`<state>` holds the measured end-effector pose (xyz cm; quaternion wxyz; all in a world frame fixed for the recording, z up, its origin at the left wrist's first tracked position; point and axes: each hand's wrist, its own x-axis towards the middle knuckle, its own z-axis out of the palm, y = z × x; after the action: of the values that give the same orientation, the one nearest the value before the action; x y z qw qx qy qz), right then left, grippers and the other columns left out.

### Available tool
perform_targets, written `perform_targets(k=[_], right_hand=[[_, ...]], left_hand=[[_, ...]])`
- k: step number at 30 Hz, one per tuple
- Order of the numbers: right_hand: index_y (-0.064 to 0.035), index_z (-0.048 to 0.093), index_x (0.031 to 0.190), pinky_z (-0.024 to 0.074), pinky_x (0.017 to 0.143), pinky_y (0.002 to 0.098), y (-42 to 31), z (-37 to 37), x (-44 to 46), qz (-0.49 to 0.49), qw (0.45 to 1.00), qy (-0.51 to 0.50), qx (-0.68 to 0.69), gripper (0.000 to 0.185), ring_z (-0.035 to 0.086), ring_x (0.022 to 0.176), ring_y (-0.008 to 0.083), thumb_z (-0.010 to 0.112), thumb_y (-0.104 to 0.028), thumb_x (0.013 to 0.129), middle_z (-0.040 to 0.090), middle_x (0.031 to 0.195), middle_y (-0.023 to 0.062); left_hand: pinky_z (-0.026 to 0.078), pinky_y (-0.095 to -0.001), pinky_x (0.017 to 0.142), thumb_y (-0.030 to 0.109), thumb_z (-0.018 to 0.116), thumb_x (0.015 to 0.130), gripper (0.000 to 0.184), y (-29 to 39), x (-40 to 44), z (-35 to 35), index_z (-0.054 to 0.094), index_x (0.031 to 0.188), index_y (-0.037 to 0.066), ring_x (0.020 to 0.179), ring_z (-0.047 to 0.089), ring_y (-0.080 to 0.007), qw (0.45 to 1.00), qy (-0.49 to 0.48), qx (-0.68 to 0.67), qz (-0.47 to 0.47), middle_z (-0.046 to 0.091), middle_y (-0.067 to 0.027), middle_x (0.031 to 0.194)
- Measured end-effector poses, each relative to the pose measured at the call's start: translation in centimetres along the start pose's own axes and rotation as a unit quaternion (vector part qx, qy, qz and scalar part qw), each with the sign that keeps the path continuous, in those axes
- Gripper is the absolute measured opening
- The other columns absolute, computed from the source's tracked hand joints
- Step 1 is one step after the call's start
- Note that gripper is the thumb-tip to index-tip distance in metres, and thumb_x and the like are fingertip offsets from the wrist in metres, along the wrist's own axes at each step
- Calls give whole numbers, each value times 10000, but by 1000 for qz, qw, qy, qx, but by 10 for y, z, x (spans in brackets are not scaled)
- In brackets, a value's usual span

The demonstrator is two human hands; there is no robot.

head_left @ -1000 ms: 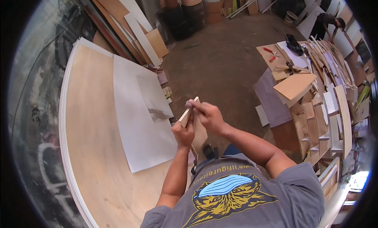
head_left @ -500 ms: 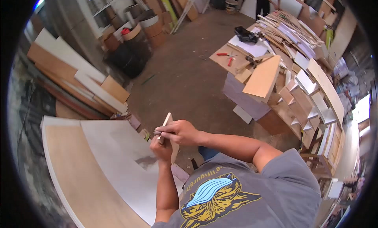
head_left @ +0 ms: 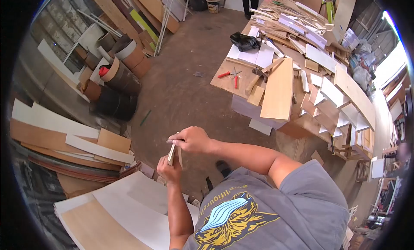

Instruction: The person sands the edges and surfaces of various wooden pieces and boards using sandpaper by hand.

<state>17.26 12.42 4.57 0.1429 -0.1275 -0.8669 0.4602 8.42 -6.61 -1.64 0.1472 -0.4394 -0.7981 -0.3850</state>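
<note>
A thin wooden board (head_left: 171, 154), seen almost edge-on, is held out in front of my body. My left hand (head_left: 169, 170) is wrapped round its lower end. At the upper end, my right hand (head_left: 192, 140) has its fingers closed against the board's edge. Something small and dark shows at the right fingertips, too small to name. The board's broad face is mostly hidden behind the hands.
A workbench (head_left: 220, 79) at the right holds red-handled pliers (head_left: 236, 79), a hammer (head_left: 255, 79), a black plastic bag (head_left: 245, 41) and many wood strips. Large sheets (head_left: 129, 198) lie lower left; black drums (head_left: 114, 104) stand behind. Another person's legs (head_left: 249, 2) show at the back.
My view has swung, so the bench sits further left. The right hand has shifted up along the board, further from the left hand, which still grips the lower end.
</note>
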Motion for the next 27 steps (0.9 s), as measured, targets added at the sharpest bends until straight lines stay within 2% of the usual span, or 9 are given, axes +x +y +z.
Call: perform_targets(k=[4, 8, 12, 14, 17, 20, 24, 25, 27], right_hand=[[-221, 841, 1178, 603, 829, 427, -9, 7, 18, -79, 996, 2, 38, 281, 769, 953, 310, 658, -345, 1005, 811, 1032, 100], [-234, 838, 1195, 599, 832, 417, 14, -1, 64, 77, 997, 19, -4, 263, 768, 956, 309, 673, -320, 1009, 811, 1040, 93], [-227, 836, 1197, 601, 801, 407, 6, 38, 87, -50, 996, 71, 31, 284, 769, 934, 310, 648, -339, 1016, 811, 1025, 99], [-224, 837, 1192, 600, 827, 414, -1, 45, 108, 13, 997, 69, 23, 293, 768, 952, 315, 645, -347, 1009, 811, 1048, 99], [-236, 841, 1178, 595, 898, 442, 8, 59, 148, 138, 986, 93, 6, 306, 761, 1013, 332, 637, -376, 997, 809, 1088, 101], [-225, 833, 1204, 600, 847, 415, -12, 90, 180, 61, 994, 94, -15, 288, 776, 968, 298, 661, -341, 1004, 813, 1076, 101], [-218, 832, 1202, 600, 853, 409, -30, 116, 220, 80, 990, 113, -11, 284, 777, 980, 305, 658, -328, 1007, 812, 1074, 108], [-211, 830, 1201, 600, 854, 400, -34, 110, 227, 136, 984, 115, -20, 280, 777, 993, 304, 656, -322, 1013, 812, 1074, 111], [-211, 829, 1207, 601, 851, 395, -46, 128, 246, 117, 981, 150, -28, 280, 778, 991, 299, 652, -318, 1018, 811, 1077, 111]], left_hand=[[517, -478, 615, 103, 792, 894, 132, -29, 36, 20, 701, 823, 40, 662, 652, -386, 999, 11, -36, 38, 657, -147, 714], [527, -457, 613, 115, 798, 901, 181, -50, 70, 27, 674, 787, 51, 656, 661, -363, 998, -18, -28, 53, 664, -129, 715], [534, -455, 616, 133, 785, 906, 142, -102, 96, 36, 694, 823, 64, 659, 665, -356, 993, -42, -52, 94, 672, -121, 728], [533, -460, 615, 142, 782, 909, 134, -129, 118, 38, 699, 835, 68, 658, 666, -354, 989, -23, -78, 123, 673, -116, 731], [525, -472, 611, 146, 792, 891, 112, -172, 143, 26, 717, 850, 74, 666, 670, -359, 984, -78, -71, 143, 679, -116, 736], [524, -460, 616, 161, 790, 906, 119, -218, 168, 16, 788, 986, 73, 672, 677, -329, 978, -102, -91, 159, 712, -109, 778], [520, -448, 618, 161, 780, 918, 115, -253, 206, -2, 779, 987, 69, 675, 674, -320, 970, -104, -105, 195, 714, -102, 789], [518, -447, 618, 159, 778, 918, 105, -256, 215, -8, 771, 970, 68, 674, 671, -323, 968, -109, -105, 201, 710, -101, 787], [518, -446, 622, 158, 778, 916, 106, -290, 232, -5, 769, 969, 66, 670, 667, -322, 957, -118, -131, 229, 701, -97, 774]])
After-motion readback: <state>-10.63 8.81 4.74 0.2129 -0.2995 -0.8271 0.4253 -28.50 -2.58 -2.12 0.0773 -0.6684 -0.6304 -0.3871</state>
